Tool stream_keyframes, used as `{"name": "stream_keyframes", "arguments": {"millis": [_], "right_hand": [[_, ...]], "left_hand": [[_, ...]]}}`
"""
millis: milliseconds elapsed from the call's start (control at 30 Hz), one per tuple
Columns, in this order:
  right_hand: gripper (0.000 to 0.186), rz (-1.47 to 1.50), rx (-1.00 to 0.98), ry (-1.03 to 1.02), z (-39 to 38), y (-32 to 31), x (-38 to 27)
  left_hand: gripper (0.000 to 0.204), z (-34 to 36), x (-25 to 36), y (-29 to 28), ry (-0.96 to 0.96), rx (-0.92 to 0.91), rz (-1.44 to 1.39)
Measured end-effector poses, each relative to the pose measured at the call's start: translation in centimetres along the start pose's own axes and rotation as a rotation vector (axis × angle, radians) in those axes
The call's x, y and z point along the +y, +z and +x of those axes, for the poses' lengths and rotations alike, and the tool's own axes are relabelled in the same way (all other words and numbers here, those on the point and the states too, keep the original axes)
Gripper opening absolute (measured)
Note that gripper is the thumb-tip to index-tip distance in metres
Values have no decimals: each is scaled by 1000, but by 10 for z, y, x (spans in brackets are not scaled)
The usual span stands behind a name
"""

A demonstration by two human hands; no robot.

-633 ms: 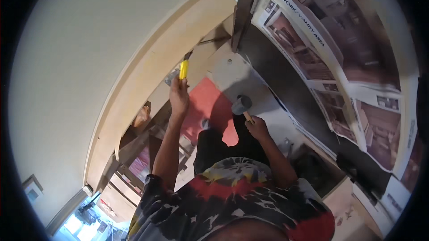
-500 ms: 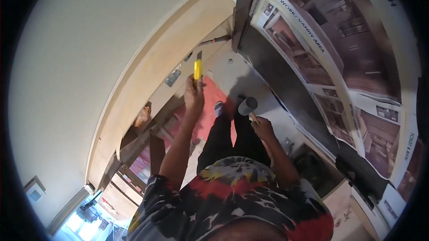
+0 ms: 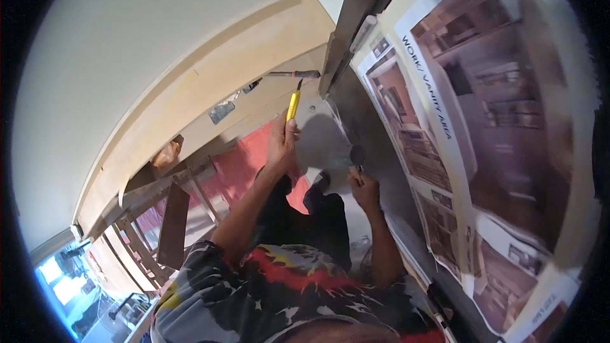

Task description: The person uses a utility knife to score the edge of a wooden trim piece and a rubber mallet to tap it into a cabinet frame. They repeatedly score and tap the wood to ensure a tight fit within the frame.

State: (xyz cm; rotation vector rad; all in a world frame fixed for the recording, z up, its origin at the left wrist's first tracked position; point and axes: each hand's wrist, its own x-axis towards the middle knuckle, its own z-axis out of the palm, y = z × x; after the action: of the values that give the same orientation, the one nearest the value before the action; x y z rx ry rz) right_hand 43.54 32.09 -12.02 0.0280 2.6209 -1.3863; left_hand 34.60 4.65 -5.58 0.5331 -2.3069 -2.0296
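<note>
A chisel-like tool [image 3: 293, 106] with a yellow handle and a narrow grey blade is in my left hand [image 3: 279, 146]. Its blade points up and away from me, and my fingers are wrapped round the lower end of the handle. Farther right, my right hand [image 3: 366, 192] is closed round the short wooden handle of a mallet [image 3: 357, 153]. The mallet's dark grey head is at the far side of that hand, close to the dark wall. The two tools are apart from each other.
A pale wooden ledge [image 3: 190, 82] runs along the left wall. On it lie a red-and-black-handled tool [image 3: 308, 74] and a shiny metal piece [image 3: 222, 113]. Printed picture sheets [image 3: 438, 127] hang over the dark right wall [image 3: 362, 104]. A red sheet [image 3: 244, 162] covers part of the floor.
My view and body have turned toward the right wall, which is now closer. The chisel has tilted to the right, and the mallet head has moved nearer the wall. Both hands keep their grip.
</note>
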Motion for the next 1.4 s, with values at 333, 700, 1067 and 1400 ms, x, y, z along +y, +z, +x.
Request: {"name": "stream_keyframes", "arguments": {"millis": [333,700,1067,1400], "right_hand": [[18,-65,-74,-60,103,34,75],[24,112,17,217,139,89,109],[18,145,218,-445,150,91,131],[17,32,167,-613,156,93,140]], "left_hand": [[35,57,-85,54,264,-149,138],[47,157,-135,74,459,-162,-146],[49,146,-152,98,624,-5,-34],[43,131,-149,68,712,67,27]]}}
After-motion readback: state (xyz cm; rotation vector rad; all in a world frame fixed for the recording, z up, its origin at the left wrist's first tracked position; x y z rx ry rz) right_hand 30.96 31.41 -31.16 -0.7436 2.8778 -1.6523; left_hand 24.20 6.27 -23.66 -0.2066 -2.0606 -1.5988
